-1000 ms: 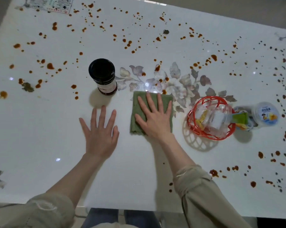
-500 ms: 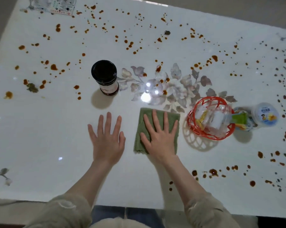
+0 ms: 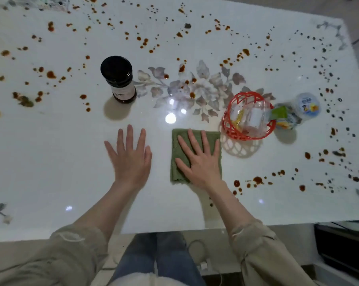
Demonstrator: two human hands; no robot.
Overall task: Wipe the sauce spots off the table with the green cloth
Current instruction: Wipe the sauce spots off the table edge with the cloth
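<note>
A folded green cloth (image 3: pixel 177 162) lies flat on the white table (image 3: pixel 50 162), near the front edge. My right hand (image 3: pixel 201 159) presses down on it with fingers spread. My left hand (image 3: pixel 131 155) rests flat on the bare tabletop to the left of the cloth, fingers apart and holding nothing. Brown sauce spots (image 3: pixel 50 74) are scattered over the far half and the left side, and another cluster of sauce spots (image 3: pixel 257 180) lies just right of my right wrist.
A dark sauce jar (image 3: pixel 118 79) stands beyond my left hand. A red wire basket (image 3: pixel 228 122) with clear packets sits right of the cloth, and a small plastic tub (image 3: pixel 307 104) lies beside it. A grey flower pattern (image 3: pixel 199 87) is printed mid-table.
My right hand has drawn the cloth back toward me, off the flower pattern. My left hand stayed flat beside it and also shifted nearer.
</note>
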